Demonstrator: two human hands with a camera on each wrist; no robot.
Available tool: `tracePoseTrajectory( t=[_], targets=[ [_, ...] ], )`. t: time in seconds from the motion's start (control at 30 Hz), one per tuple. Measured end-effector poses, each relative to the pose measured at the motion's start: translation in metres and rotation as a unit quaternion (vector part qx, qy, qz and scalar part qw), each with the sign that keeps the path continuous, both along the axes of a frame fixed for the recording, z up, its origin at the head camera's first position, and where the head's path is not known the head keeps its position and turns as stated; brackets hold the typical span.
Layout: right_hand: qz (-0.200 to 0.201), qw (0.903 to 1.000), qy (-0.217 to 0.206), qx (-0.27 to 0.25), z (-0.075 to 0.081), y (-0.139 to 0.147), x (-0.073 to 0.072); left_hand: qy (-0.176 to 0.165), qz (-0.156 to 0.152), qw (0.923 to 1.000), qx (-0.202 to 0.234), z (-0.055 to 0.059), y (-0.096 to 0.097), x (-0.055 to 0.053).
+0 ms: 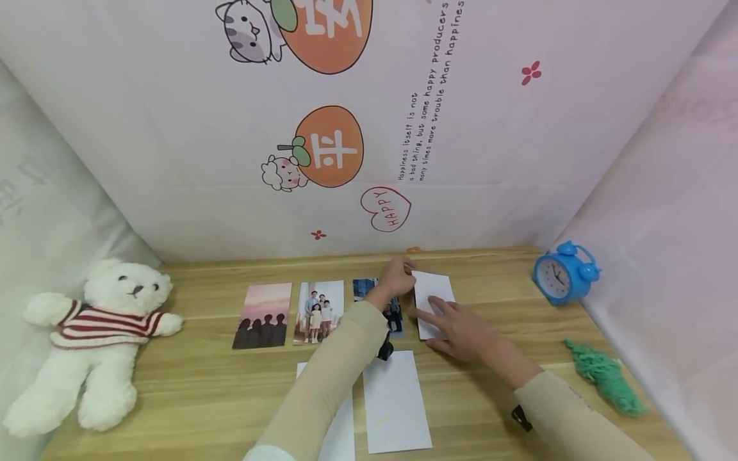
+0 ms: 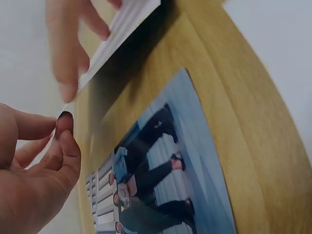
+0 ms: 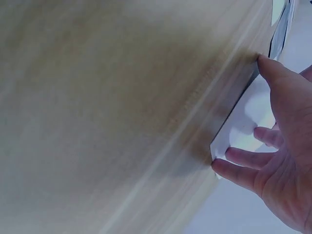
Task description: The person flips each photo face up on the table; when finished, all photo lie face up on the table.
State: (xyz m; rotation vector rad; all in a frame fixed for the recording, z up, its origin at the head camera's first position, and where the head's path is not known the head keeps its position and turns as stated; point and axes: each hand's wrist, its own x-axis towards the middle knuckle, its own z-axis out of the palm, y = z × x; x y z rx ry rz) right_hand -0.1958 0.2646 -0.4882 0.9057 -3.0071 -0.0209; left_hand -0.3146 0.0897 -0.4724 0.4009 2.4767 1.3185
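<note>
In the head view, a white-backed card (image 1: 434, 287) lies at the right end of a row of photos. My left hand (image 1: 399, 282) pinches its far left corner; the left wrist view shows thumb and fingertips (image 2: 66, 127) together at that corner. My right hand (image 1: 466, 328) rests spread fingers on the card, and in the right wrist view its fingertips (image 3: 258, 131) touch the white surface and edge. Left of the card lies a bluish group photo (image 2: 161, 161), partly covered by my left hand and arm in the head view. Beyond it are a family photo (image 1: 317, 310) and a sunset silhouette photo (image 1: 264, 314).
Two white cards lie nearer me, one (image 1: 396, 403) uncovered and one (image 1: 340, 429) partly under my left forearm. A white teddy bear (image 1: 104, 339) sits at left. At right are a blue alarm clock (image 1: 559, 276) and green yarn (image 1: 605, 379). A printed wall backs the wooden table (image 1: 196, 384).
</note>
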Motion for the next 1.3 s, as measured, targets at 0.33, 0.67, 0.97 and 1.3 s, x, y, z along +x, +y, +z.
tracePoseTrajectory(
  t=[0.33,0.67,0.97,1.3],
  targets=[
    [0.024,0.9988,0.007,0.041,0.01,-0.004,-0.002,-0.03,0.027,0.9965,0.073,0.0,0.001,-0.006],
    [0.036,0.9984,0.041,-0.016,0.016,-0.003,0.0,-0.041,-0.023,0.9937,0.102,-0.002,0.001,-0.01],
    [0.029,0.9967,0.075,-0.003,0.02,0.004,0.001,-0.055,-0.084,0.9839,0.148,-0.003,0.004,-0.009],
    [0.012,0.9907,0.134,-0.018,0.024,0.005,-0.001,-0.014,-0.183,0.9811,0.061,-0.001,-0.002,-0.004]
  ],
)
